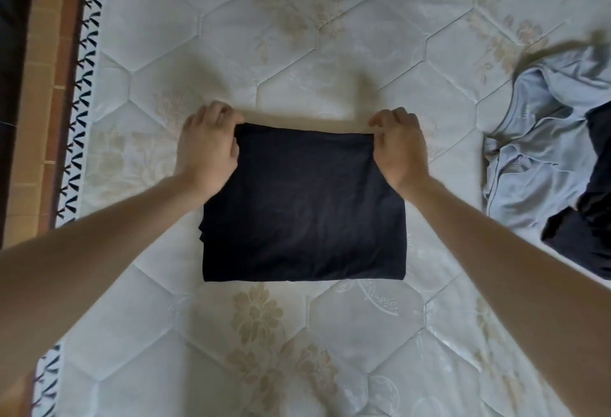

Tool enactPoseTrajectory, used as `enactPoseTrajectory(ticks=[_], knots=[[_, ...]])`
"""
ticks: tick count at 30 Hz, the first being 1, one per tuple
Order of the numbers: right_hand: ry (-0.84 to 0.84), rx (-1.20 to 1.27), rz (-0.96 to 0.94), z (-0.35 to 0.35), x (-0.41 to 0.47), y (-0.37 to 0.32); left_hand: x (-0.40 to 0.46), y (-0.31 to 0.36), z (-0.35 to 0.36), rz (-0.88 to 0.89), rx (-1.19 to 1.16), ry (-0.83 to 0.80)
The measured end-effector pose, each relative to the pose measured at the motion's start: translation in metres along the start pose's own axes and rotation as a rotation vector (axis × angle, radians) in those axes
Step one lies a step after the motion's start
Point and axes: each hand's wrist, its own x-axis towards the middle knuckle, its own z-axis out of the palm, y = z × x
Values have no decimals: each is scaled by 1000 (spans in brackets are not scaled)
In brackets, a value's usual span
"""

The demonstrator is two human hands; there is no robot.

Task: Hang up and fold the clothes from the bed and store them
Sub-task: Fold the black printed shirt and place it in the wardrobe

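From the head view, the dark garment (pixel 302 205) lies folded square mid-bed (pixel 330 36), left hand (pixel 206 149) and right hand (pixel 401 149) pinching its far corners, while the grey-blue clothes (pixel 542 149) at the right edge await folding and nothing looks stored yet.

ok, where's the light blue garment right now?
In the head view the light blue garment lies crumpled on the mattress at the right edge, beside the right hand and partly under another dark garment.
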Motion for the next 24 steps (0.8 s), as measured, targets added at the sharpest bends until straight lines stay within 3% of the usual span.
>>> enactPoseTrajectory(ticks=[3,8,13,18,24], knots=[[230,43,-109,18,-34,-23,-40,26,19,174,20,8],[41,37,-240,57,-85,-52,-79,69,50,288,32,-151],[-114,-220,-251,80,-79,-51,-53,75,74,264,118,-210],[-107,-274,-205,83,-46,-32,-21,62,80,250,209,-186],[-93,-281,3,72,-38,-8,-3,35,71,-21,209,-136]])
